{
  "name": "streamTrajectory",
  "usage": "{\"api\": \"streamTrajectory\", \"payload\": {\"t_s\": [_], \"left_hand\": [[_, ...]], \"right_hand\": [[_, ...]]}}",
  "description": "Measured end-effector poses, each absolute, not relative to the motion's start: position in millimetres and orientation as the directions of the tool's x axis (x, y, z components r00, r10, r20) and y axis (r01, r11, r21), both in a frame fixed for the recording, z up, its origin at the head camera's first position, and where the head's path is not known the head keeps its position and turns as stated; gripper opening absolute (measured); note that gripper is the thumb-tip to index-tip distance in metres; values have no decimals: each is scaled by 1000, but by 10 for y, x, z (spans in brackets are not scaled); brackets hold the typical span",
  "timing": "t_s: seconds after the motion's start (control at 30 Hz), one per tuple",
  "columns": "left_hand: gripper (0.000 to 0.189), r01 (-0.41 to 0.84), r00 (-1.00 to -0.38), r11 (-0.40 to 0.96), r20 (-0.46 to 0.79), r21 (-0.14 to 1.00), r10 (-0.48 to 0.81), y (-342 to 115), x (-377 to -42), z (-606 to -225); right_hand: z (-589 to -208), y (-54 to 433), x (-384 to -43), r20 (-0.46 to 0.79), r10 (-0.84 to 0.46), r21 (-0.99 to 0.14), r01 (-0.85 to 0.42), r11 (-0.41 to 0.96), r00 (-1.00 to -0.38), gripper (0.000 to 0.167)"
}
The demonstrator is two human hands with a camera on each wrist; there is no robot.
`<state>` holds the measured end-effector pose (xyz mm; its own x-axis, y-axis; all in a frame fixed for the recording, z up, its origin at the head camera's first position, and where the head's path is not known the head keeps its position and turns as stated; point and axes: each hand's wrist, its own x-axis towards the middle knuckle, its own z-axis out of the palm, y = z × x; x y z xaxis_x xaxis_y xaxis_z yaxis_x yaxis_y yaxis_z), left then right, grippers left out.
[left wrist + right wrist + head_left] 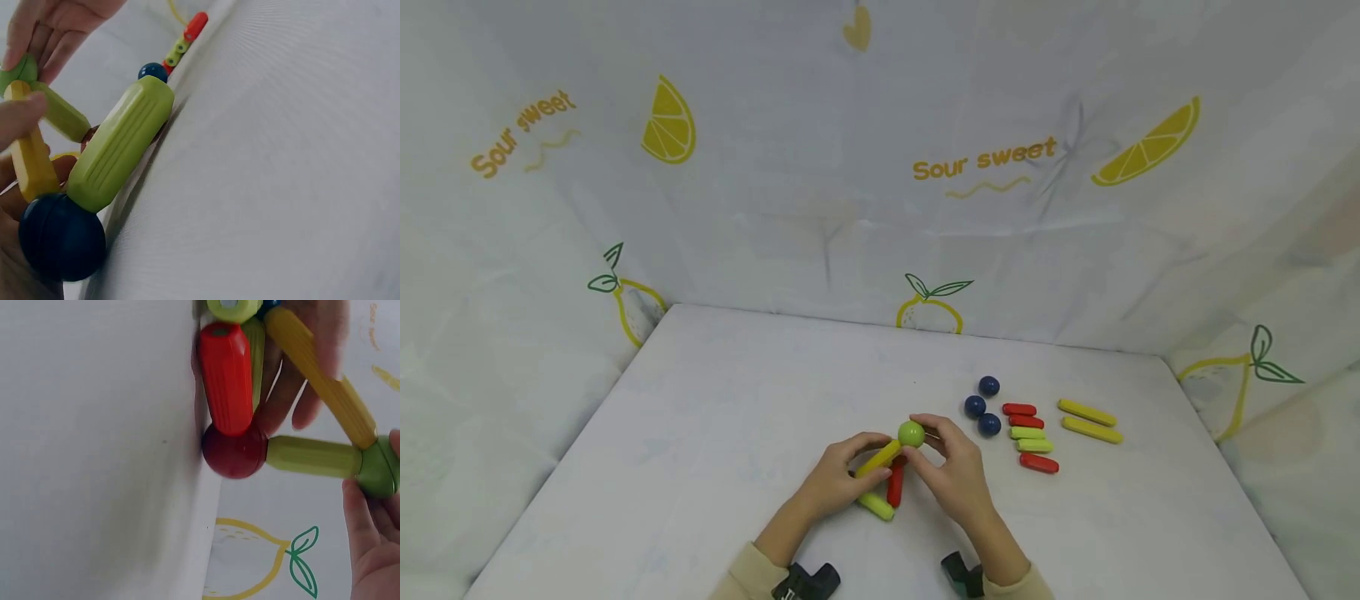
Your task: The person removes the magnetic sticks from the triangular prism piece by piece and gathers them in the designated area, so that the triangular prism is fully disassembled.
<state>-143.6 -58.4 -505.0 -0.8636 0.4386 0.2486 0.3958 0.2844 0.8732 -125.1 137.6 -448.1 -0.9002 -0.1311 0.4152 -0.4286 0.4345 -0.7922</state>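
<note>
- Worktop (737,375): white; no container in view.
- Left hand (835,479): fingers pinch a yellow rod (880,457).
- Right hand (961,475): fingers grasp a green ball (912,434) at that rod's end.
- Rod-and-ball frame (895,485): between the hands; joining rod to ball appears under way, the next move probably calling for steady, aligned pressure.
- Loose rods (1027,433): red, yellow, light green, to the right.
- Blue balls (975,407): three, near these rods.

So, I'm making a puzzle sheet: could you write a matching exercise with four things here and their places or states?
1. Left hand
2. Right hand
3. Loose blue balls
4. Loose yellow sticks

A. Right of the short loose sticks, head view
B. Pinches a green ball
C. Left of the short loose sticks, head view
D. Holds a yellow stick

Pairs: 1-D, 2-B, 3-C, 4-A
</note>
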Motion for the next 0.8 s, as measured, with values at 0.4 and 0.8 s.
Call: {"api": "streamTrajectory", "payload": {"t_s": [0.4,0.8], "left_hand": [[32,417,-867,384,232,824,442,-580,-1454,-5052],[31,418,-874,404,240,813,422,-589,-1461,-5054]], "right_hand": [[-4471,1497,-1279,367,-29,-847,-347,403,-930,41],[-4501,1522,-1306,352,-53,-852,-344,396,-934,39]]}}
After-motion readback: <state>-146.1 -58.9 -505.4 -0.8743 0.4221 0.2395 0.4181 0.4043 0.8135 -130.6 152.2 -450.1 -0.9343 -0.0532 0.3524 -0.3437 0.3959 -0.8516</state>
